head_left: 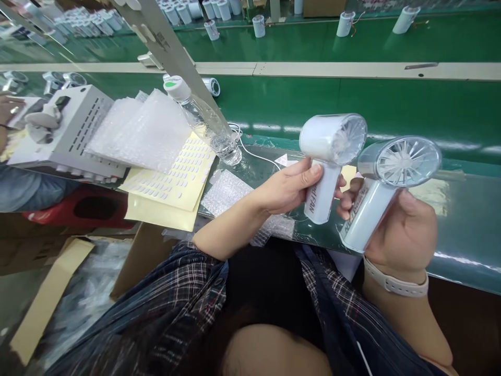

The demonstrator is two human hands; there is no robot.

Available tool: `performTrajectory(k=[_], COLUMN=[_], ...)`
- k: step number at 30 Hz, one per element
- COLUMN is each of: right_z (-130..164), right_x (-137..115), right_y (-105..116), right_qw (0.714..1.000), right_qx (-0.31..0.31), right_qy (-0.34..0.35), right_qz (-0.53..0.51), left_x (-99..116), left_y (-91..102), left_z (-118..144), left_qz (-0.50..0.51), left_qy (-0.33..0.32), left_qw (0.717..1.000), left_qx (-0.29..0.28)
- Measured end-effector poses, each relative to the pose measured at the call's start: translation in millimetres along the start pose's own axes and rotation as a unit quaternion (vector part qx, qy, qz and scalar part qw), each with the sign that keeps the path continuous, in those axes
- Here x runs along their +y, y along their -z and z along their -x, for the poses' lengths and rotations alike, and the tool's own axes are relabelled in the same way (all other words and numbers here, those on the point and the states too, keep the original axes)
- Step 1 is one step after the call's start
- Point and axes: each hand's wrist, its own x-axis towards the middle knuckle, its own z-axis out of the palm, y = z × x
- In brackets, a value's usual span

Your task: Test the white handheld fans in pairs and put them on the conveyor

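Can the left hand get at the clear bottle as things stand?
Probably not to grip it yet: the left hand holds a handheld fan. The way itself looks free; the clear bottle stands nearby to the left, past a thin white cable.

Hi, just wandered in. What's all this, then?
Someone's left hand holds one fan by its handle, and their right hand holds a second fan the same way. Both are held up over the table. Off to the left lie a sticker sheet and bubble wrap, near a bottle.
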Motion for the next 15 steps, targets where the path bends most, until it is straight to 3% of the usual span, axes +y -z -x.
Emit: performTrajectory(k=[4,8,15], right_z=[-3.3,-8.5,-16.0], right_x=[-2.2,1.7,8.0], right_y=[6.2,11.1,11.1], right_qw=[0.999,0.992,0.986], right_qx=[0.02,0.09,0.157], right_qy=[0.046,0.091,0.062], right_qz=[0.001,0.007,0.017], left_x=[0.7,1.3,3.9], left_y=[6.9,11.2,8.3], left_z=[-2.4,-6.7,-9.3], left_qz=[-0.021,-0.052,-0.067], left_qy=[-0.016,-0.003,0.006], left_qw=[1.0,0.999,0.998], left_qx=[-0.004,-0.014,0.022])
